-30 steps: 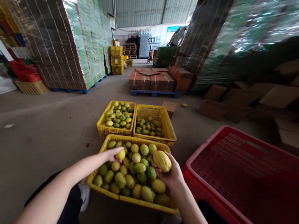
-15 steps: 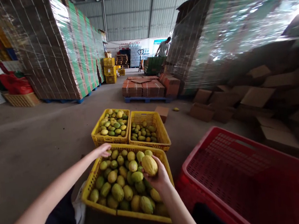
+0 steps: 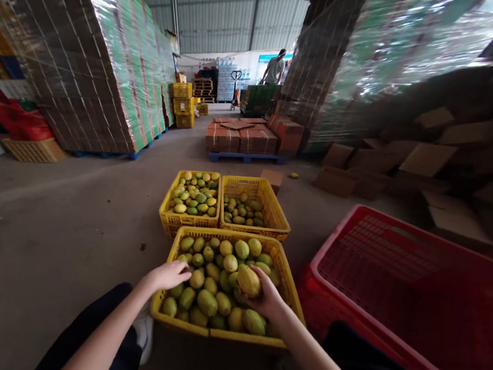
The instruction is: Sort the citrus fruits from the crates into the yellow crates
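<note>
My right hand (image 3: 264, 294) is closed around a yellow oval fruit (image 3: 248, 281) with faint ridges, held just above the front yellow crate (image 3: 246, 336). Many green and yellow fruits (image 3: 207, 302) of the same shape fill that crate. My left hand (image 3: 171, 275) hovers over the crate's left side with its fingers stretched out and nothing seen in it. Whether its fingertips touch the fruit beneath, I cannot tell. Behind stand two more yellow crates: the left one (image 3: 189, 219) holds plenty of fruit, while the right one (image 3: 277, 208) is filled lower.
A large red crate (image 3: 333, 238) stands close on my right. Loose cardboard boxes (image 3: 429, 158) lie beyond it. Flattened cartons (image 3: 257, 141) sit on a blue pallet (image 3: 244, 157) ahead. Tall wrapped stacks (image 3: 139, 73) flank the aisle, and a person (image 3: 274, 70) stands in the background.
My left hand has come from the front crate's far left corner to over the fruit at its left side. The right hand still holds the yellow fruit. The view has shifted slightly.
</note>
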`<state>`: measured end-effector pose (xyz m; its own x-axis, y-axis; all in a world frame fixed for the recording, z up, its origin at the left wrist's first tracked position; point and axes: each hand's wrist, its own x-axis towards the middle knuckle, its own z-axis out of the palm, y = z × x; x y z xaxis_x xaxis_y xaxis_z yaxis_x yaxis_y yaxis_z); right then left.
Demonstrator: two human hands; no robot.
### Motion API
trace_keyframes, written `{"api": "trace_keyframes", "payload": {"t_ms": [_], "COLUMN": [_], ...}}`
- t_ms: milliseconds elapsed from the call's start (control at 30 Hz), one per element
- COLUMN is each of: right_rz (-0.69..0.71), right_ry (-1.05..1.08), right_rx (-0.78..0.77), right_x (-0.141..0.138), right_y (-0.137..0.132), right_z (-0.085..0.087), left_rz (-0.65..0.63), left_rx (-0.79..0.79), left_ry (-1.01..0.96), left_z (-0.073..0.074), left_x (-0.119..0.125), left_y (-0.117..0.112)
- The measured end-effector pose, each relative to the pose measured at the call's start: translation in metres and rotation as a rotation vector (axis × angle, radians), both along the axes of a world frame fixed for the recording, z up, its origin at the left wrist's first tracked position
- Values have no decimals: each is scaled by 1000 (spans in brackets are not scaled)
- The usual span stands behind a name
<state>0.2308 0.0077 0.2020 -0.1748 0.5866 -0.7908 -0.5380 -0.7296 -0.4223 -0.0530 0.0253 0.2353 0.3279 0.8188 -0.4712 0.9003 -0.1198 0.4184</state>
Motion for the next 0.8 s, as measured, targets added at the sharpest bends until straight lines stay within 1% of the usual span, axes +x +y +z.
{"api": "trace_keyframes", "payload": {"t_ms": [67, 133, 200, 233, 300, 433, 500, 533, 567, 600, 667, 700, 800], "right_rz": [3, 10, 13, 1, -70, -236, -255, -232, -184, -125, -30, -17, -46], "right_ry": [-36, -60, -108, -142, -215, -254, -271, -274, -269, -254, -197, -168, -132], "right_rx": [-40, -87, -92, -64, 56, 290, 363, 390, 412, 422, 381, 332, 186], "right_x": [-3, -10, -18, -21, -25, -14, -5, -2, 1, 4, 5, 4, -4], "right_y": [-4, -7, -2, 5, 31, 104, 127, 130, 128, 121, 99, 87, 54], "right_z": [-15, -26, -27, -22, -3, 54, 73, 77, 77, 74, 57, 46, 15], "left_rz": [-75, -101, -99, -97, -105, -141, -147, -144, -139, -133, -121, -117, -117], "left_rx": [21, 24, 38, 51, 73, 57, 45, 46, 52, 60, 74, 73, 35], "left_ry": [180, 283, 299, 290, 273, 254, 264, 271, 277, 282, 288, 290, 299], "left_z": [4, 4, 3, 2, 1, 0, 3, 4, 6, 8, 11, 12, 9], "left_x": [0, -1, -1, 0, 2, 7, 8, 9, 9, 10, 10, 11, 10], "left_y": [-2, -4, -5, -5, -4, -4, -3, -4, -4, -4, -6, -7, -10]}}
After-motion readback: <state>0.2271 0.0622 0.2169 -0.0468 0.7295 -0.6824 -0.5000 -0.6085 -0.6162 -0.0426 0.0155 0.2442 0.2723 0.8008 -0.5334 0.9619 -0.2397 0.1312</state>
